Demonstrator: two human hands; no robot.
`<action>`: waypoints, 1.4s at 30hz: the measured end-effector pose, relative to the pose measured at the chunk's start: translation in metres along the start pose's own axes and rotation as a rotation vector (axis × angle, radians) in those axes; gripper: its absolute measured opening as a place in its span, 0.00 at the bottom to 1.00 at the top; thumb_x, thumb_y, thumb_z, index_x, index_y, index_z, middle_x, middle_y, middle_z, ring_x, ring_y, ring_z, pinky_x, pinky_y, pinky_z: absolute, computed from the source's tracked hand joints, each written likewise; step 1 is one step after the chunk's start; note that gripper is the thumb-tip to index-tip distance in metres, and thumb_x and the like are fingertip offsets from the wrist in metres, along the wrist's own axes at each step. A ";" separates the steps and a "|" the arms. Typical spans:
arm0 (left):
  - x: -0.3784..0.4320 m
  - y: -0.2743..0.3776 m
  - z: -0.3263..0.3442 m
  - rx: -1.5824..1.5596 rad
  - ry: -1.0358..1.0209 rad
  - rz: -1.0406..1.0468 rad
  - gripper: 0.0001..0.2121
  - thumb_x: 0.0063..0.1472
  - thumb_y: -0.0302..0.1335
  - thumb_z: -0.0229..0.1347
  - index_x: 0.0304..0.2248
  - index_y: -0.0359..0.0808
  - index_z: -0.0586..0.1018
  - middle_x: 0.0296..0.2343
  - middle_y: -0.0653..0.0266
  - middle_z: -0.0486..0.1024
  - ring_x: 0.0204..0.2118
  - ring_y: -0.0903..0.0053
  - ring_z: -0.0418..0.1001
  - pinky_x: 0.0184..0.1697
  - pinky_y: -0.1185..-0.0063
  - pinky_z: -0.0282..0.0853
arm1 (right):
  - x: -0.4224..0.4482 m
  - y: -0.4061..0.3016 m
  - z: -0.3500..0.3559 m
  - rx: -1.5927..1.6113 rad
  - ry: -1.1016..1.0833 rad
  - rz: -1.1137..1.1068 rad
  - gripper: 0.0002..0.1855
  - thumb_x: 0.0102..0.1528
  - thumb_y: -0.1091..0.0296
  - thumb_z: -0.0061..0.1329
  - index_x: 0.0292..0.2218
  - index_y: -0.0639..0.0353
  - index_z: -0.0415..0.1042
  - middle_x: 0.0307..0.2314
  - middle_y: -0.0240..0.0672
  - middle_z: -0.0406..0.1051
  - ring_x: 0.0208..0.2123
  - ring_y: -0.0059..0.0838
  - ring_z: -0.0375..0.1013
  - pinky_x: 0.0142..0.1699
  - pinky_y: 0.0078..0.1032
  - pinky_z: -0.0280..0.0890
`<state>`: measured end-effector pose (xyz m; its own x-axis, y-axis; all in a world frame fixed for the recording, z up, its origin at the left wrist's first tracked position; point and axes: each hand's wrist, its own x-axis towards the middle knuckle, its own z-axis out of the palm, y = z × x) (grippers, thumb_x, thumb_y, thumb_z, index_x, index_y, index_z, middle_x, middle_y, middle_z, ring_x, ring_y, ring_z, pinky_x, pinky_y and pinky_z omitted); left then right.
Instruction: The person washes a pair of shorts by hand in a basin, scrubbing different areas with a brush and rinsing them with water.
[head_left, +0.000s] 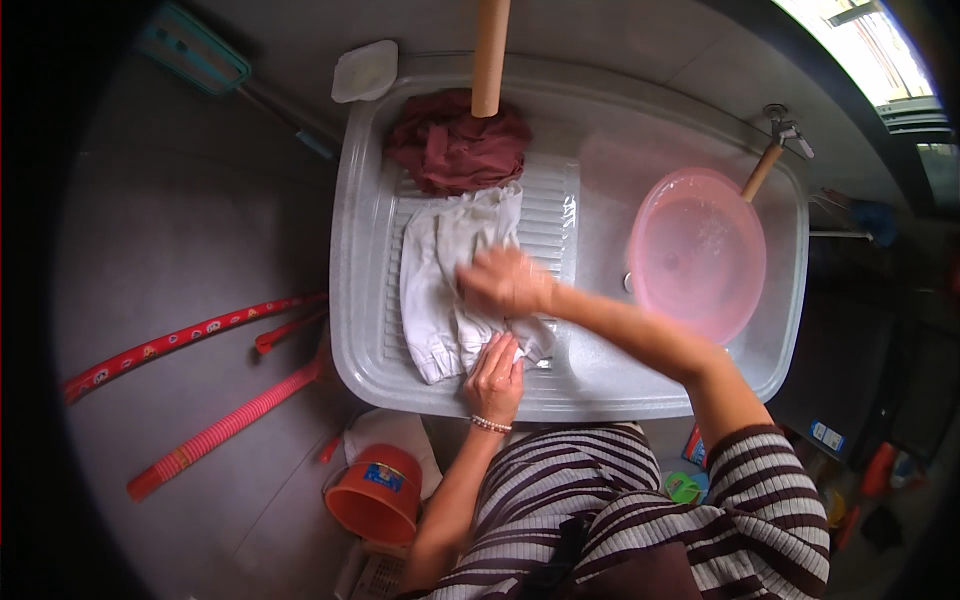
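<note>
A white garment (431, 277) with gathered, elastic-looking ends is spread over the ribbed washboard (544, 217) of a grey laundry sink (600, 401). My left hand (495, 377), with a beaded bracelet at its wrist, holds the garment down near the sink's front edge. Above the middle of the cloth, my right hand (508, 281) is blurred by motion with its fingers curled. Whether it grips any cloth cannot be made out. A wet dark-red cloth (457, 142) lies bunched behind the white garment, touching or nearly touching it.
A pink basin (697, 255) with cloudy water stands in the basin side at right, below a tap (780, 127). A wooden-coloured pole (490, 60) juts in overhead. A white soap dish (365, 71) rests on the back-left corner. An orange bucket (379, 495) is below left.
</note>
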<state>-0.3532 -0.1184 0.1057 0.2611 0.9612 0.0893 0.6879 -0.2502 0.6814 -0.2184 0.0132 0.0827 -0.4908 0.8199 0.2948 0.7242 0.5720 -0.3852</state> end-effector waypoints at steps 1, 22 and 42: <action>0.004 0.004 0.001 0.001 -0.032 0.000 0.15 0.44 0.19 0.58 0.35 0.32 0.77 0.38 0.59 0.74 0.44 0.64 0.71 0.48 0.73 0.67 | 0.012 0.025 0.005 0.028 0.003 0.044 0.22 0.48 0.55 0.50 0.41 0.57 0.66 0.27 0.37 0.65 0.30 0.35 0.68 0.31 0.35 0.65; 0.017 0.000 -0.009 0.138 -0.533 -0.309 0.11 0.44 0.20 0.56 0.32 0.33 0.78 0.37 0.58 0.75 0.43 0.65 0.72 0.47 0.72 0.68 | 0.024 -0.018 0.019 -0.169 -0.028 -0.001 0.19 0.45 0.56 0.48 0.38 0.55 0.66 0.29 0.40 0.64 0.31 0.38 0.67 0.30 0.36 0.63; 0.019 -0.010 0.010 -0.095 -0.163 0.083 0.14 0.44 0.19 0.56 0.34 0.37 0.75 0.37 0.62 0.74 0.44 0.66 0.71 0.48 0.72 0.67 | 0.103 0.032 0.042 -0.257 0.082 0.318 0.15 0.47 0.58 0.47 0.36 0.54 0.64 0.32 0.42 0.67 0.31 0.37 0.69 0.34 0.32 0.64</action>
<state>-0.3486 -0.0986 0.0936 0.4260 0.9041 0.0343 0.5943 -0.3082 0.7428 -0.2664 0.1170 0.0642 -0.1908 0.9440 0.2691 0.9357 0.2577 -0.2408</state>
